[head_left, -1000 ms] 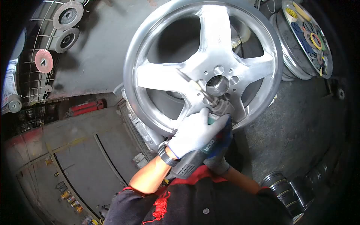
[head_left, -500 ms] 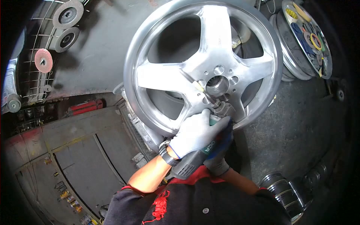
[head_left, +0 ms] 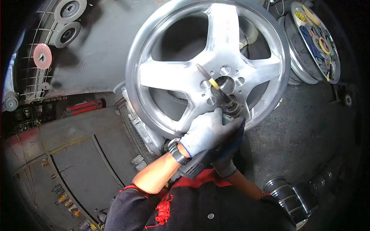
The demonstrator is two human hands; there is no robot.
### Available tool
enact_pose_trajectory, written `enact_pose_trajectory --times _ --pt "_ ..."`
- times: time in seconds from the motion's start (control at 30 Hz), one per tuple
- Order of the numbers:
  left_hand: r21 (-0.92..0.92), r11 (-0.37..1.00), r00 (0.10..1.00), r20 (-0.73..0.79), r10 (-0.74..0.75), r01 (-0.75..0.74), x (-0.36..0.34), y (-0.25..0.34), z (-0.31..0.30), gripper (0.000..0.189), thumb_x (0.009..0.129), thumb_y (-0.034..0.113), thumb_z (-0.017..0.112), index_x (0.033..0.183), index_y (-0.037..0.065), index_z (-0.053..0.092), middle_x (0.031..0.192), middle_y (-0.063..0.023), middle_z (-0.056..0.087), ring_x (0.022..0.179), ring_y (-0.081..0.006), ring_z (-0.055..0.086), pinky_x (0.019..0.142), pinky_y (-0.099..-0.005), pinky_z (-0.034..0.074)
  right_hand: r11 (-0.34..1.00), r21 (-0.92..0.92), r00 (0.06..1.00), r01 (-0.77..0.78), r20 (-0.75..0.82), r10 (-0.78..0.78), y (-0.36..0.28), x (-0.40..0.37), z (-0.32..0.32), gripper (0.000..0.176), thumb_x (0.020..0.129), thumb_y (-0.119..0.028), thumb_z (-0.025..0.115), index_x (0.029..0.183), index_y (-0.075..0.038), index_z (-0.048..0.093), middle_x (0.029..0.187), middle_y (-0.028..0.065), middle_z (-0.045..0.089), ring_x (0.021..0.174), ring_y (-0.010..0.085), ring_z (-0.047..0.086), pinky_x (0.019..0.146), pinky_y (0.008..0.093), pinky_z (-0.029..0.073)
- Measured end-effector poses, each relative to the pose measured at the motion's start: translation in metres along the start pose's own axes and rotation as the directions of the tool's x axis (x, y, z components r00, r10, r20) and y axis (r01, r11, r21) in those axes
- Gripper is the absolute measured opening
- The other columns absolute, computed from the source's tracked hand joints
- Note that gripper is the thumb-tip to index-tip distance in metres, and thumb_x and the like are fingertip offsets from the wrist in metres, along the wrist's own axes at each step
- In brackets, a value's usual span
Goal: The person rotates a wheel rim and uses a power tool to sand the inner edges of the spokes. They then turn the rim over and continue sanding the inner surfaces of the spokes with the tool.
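A bare silver five-spoke wheel rim (head_left: 223,34) lies face up in front of me. My left hand (head_left: 204,130), in a pale knit glove, grips the front of a dark angle grinder (head_left: 192,167), thumb near its gear head. My right hand (head_left: 224,166), also gloved, is wrapped around the grinder body from the lower right, its fingers mostly hidden. The grinder's disc (head_left: 208,77) shows almost edge-on, with a yellow patch on it, over the rim's hub area. The disc overlaps the centre bore and lug holes in this view.
Flap discs (head_left: 69,11) and a pink disc (head_left: 42,56) hang on a wire rack at the left. A red tool (head_left: 83,107) lies below them. At the upper right, stacked rims carry a tray (head_left: 336,69) of tapes and pads. Shiny cylinders (head_left: 283,196) stand at the lower right.
The grinder has tilted and its disc has swung up and slightly right over the hub. Both hands have shifted slightly with it, still holding on.
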State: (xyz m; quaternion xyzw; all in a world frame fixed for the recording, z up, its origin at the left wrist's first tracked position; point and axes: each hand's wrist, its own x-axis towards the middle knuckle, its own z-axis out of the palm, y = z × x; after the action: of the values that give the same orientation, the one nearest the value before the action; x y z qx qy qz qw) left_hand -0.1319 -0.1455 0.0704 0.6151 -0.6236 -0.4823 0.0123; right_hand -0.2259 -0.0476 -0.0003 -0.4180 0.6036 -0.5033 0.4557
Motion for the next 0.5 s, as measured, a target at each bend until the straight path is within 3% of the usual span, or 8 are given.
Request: enact_pose_trajectory --times 0.17,0.2,0.23,0.27,0.3,0.37,0.47,0.5 --pt "0.01 0.999 0.999 -0.031 -0.04 0.04 -0.016 -0.005 -0.012 0.071 0.092 0.062 0.056 0.108 -0.007 0.061 0.09 -0.0267 0.069 0.091 -0.0411 0.07 0.081 -0.0459 0.053 0.942 0.001 0.94 0.337 0.051 -0.337 -0.025 0.01 0.011 0.052 0.092 -0.024 0.066 0.134 0.002 0.05 0.126 0.0148 0.058 0.121 0.0257 0.056 0.106 0.041 0.041" --pt "0.026 0.998 0.996 -0.07 -0.057 0.059 -0.021 -0.008 -0.014 0.069 0.092 0.06 0.057 0.109 -0.007 0.061 0.091 -0.0266 0.069 0.093 -0.0417 0.069 0.082 -0.0459 0.053 0.942 0.009 0.94 0.336 0.055 -0.336 -0.02 0.007 0.012 0.052 0.092 -0.024 0.066 0.134 0.002 0.05 0.126 0.0148 0.058 0.121 0.0257 0.056 0.106 0.041 0.041" --pt "0.028 0.997 0.995 -0.074 -0.063 0.065 -0.026 -0.012 -0.017 0.069 0.092 0.06 0.057 0.109 -0.007 0.061 0.091 -0.0266 0.069 0.093 -0.0417 0.069 0.082 -0.0459 0.053 0.978 0.006 0.968 0.21 0.137 -0.209 -0.011 0.001 0.012 0.067 0.093 -0.03 0.066 0.145 0.002 0.036 0.139 0.0184 0.048 0.131 0.029 0.048 0.112 0.0423 0.034" --pt "0.063 0.998 0.988 -0.149 0.032 -0.023 -0.03 -0.015 -0.019 0.065 0.092 0.057 0.059 0.111 -0.006 0.061 0.092 -0.0261 0.069 0.095 -0.0422 0.069 0.083 -0.0463 0.053 0.996 -0.012 0.973 0.084 0.216 -0.079 0.0 -0.004 0.013 0.083 0.095 -0.035 0.066 0.155 0.002 0.022 0.152 0.0221 0.038 0.142 0.0322 0.039 0.118 0.0435 0.027" --pt "0.103 0.989 0.967 -0.219 0.131 -0.11 -0.033 -0.019 -0.022 0.062 0.092 0.054 0.06 0.112 -0.005 0.061 0.093 -0.0255 0.069 0.096 -0.0427 0.068 0.084 -0.0467 0.053 0.996 -0.012 0.973 0.085 0.217 -0.08 0.012 -0.005 0.017 0.083 0.095 -0.035 0.066 0.155 0.002 0.022 0.152 0.0221 0.038 0.142 0.0322 0.039 0.118 0.0435 0.027" --pt "-0.04 0.994 0.978 -0.184 0.094 -0.103 -0.032 -0.024 -0.021 0.057 0.092 0.05 0.063 0.114 -0.003 0.061 0.098 -0.0254 0.069 0.098 -0.0442 0.067 0.086 -0.0479 0.052 0.783 -0.279 0.824 0.555 0.059 -0.563 0.031 -0.005 0.024 0.08 0.094 -0.036 0.066 0.153 0.002 0.027 0.146 0.0208 0.044 0.136 0.0299 0.045 0.115 0.0417 0.033" --pt "-0.012 1.0 0.984 -0.177 -0.002 0.0 -0.024 -0.013 -0.022 0.063 0.092 0.054 0.06 0.114 -0.005 0.061 0.102 -0.0274 0.069 0.098 -0.0439 0.067 0.088 -0.047 0.051 0.863 -0.183 0.882 0.47 0.137 -0.451 -0.033 0.004 0.014 0.064 0.102 -0.035 0.054 0.151 0.001 0.032 0.142 0.0172 0.049 0.133 0.0265 0.049 0.113 0.0399 0.036" --pt "-0.053 0.998 0.998 -0.062 -0.021 0.017 -0.019 -0.008 -0.023 0.067 0.092 0.058 0.058 0.114 -0.006 0.061 0.103 -0.0285 0.069 0.098 -0.0435 0.067 0.089 -0.0465 0.051 0.86 -0.19 0.88 0.474 0.139 -0.455 -0.035 0.004 0.015 0.064 0.102 -0.035 0.054 0.151 0.001 0.032 0.142 0.0172 0.049 0.133 0.0265 0.049 0.113 0.0399 0.036"
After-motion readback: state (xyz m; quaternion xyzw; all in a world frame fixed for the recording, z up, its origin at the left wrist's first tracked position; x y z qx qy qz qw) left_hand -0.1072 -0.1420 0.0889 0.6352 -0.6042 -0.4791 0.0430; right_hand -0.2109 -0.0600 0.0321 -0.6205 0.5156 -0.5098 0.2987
